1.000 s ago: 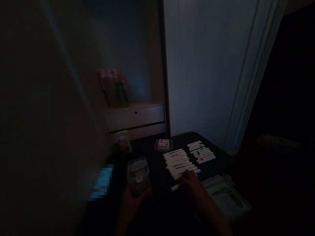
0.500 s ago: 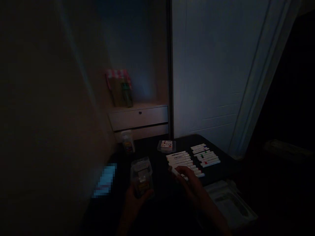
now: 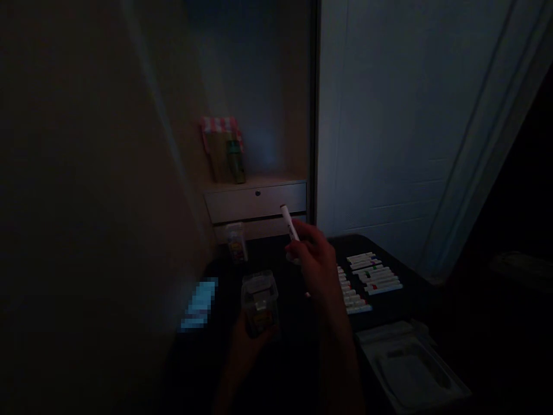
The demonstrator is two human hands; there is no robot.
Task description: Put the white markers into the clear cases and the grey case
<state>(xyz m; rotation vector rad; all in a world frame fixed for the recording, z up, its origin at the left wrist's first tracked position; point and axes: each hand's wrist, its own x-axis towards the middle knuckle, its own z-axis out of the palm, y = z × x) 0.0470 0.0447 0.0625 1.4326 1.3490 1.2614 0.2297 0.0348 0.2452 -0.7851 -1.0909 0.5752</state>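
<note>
One pale-blue patch point(image 3: 199, 304), blurred into squares, nature untellable. One upright tub point(image 3: 237, 243), label unreadable. One left hand point(image 3: 247, 344), closed about the lower near side of a clear box point(image 3: 261, 297); likely thin, light plastic, best held by its lower walls; contents too dark to make out. One marker point(image 3: 288, 222), raised above the table point(image 3: 294, 295), tilted, pinched by the right hand point(image 3: 314, 253); likely light, rigid, smooth, best taken mid-barrel; lower end hidden. Two marker groups: left group point(image 3: 356, 305) partly behind the right forearm, right group point(image 3: 382, 281) uncovered. One tray point(image 3: 406, 372), interior dim.
</note>
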